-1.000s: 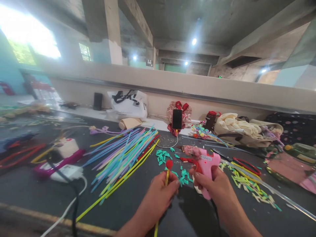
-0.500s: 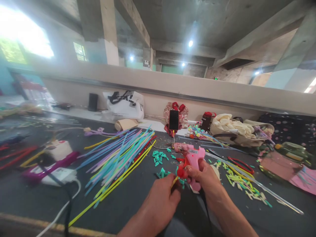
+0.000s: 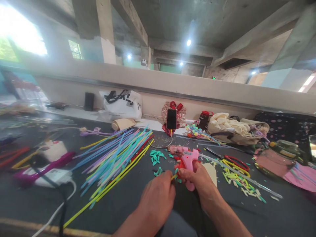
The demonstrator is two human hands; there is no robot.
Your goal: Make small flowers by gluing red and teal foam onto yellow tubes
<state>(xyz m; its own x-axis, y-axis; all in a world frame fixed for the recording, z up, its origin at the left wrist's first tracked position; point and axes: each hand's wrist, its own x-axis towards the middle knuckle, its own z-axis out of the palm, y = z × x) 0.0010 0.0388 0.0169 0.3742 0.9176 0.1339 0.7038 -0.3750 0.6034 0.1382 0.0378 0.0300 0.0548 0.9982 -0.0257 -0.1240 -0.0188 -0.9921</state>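
Observation:
My right hand (image 3: 202, 180) is wrapped round the handle of a pink glue gun (image 3: 190, 160), whose nozzle points left above the dark tabletop. A clear glue stick (image 3: 229, 167) extends from its back toward the right. Just to the left, the curled fingers of my left hand (image 3: 159, 195) pinch a thin yellow stem (image 3: 174, 177). A red piece (image 3: 181, 165) lies between the hands, against the gun, partly hidden by my right fingers. Small teal pieces (image 3: 157, 156) are piled beyond my left hand.
A bundle of coloured pipe cleaners (image 3: 116, 161) spreads out on the left, beside a power strip (image 3: 54, 176) with cables. Red-handled scissors (image 3: 235, 162) and short yellow-green pieces (image 3: 238, 179) lie to the right. Behind stand a phone (image 3: 171, 119), a cloth bag (image 3: 229, 130) and a jar (image 3: 276, 156).
The view has shifted slightly. The red piece, earlier plain in front of the gun's handle, now sits more behind my right fingers. Both hands keep their holds.

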